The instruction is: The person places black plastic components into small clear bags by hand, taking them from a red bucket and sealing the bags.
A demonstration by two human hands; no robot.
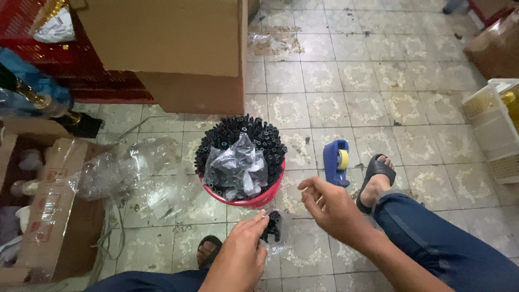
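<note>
My left hand (240, 251) pinches a small clear bag holding a bunch of short black tubes (272, 227), low in the head view. My right hand (330, 208) hovers just to the right of it, fingers apart and holding nothing. In front of both hands stands a red bucket (254, 199) packed with upright black tubes (267, 138), and a clear bag of more black pieces (236, 168) lies on top of them.
A blue tape dispenser (336, 162) stands on the tiled floor by my right sandalled foot (374, 178). Crumpled clear plastic bags (127, 173) lie left of the bucket. Cardboard boxes (48, 216) are at the left, a large carton (178, 48) behind, a white crate (494, 127) at the right.
</note>
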